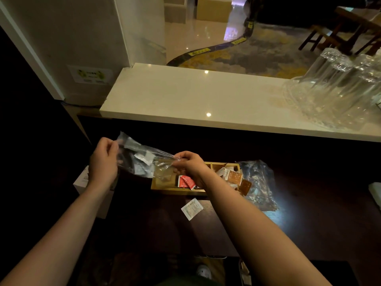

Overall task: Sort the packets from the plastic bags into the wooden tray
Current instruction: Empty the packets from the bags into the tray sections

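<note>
A clear plastic bag (142, 159) with white and dark packets inside hangs over the left end of the wooden tray (165, 187). My left hand (104, 159) pinches the bag's upper left edge. My right hand (189, 165) pinches its right edge above the tray. Red packets (186, 182) lie in the tray's middle compartment, and brown and white packets (233, 176) are heaped at its right end. One white packet (192, 209) lies loose on the dark counter in front of the tray.
A second, crumpled plastic bag (257, 182) lies right of the tray. A white box (82, 180) sits to the left. A raised pale stone ledge (195, 100) runs behind, with upturned drinking glasses (338, 83) at its right end.
</note>
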`<action>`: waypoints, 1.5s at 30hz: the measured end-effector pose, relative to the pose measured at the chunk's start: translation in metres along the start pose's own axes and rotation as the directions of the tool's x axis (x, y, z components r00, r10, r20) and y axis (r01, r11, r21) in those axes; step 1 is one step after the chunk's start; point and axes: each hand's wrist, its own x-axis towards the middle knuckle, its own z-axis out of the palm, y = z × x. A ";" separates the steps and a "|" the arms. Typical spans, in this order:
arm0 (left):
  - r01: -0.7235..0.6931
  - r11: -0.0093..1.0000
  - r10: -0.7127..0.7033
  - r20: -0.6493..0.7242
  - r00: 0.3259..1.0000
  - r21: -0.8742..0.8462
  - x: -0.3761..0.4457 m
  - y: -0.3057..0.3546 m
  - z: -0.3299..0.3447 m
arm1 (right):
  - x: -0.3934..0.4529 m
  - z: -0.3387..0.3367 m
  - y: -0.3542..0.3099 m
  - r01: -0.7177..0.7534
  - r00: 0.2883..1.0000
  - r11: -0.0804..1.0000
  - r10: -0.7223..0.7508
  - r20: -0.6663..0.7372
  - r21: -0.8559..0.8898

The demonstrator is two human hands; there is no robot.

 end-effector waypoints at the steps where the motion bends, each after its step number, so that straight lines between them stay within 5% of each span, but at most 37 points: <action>1: -0.023 0.999 0.023 0.010 1.000 -0.030 0.001 0.000 -0.001 | 0.002 0.001 0.000 -0.008 1.000 0.999 0.007 0.014 0.046; 22: -0.339 0.939 0.333 0.083 0.939 0.063 -0.011 0.041 -0.009 | 0.007 0.004 -0.002 -0.064 0.998 0.995 0.062 0.028 0.078; 45: -0.387 0.916 0.385 0.036 0.922 0.107 -0.019 0.083 -0.017 | -0.006 0.005 -0.006 0.014 1.000 1.000 -0.014 0.013 0.008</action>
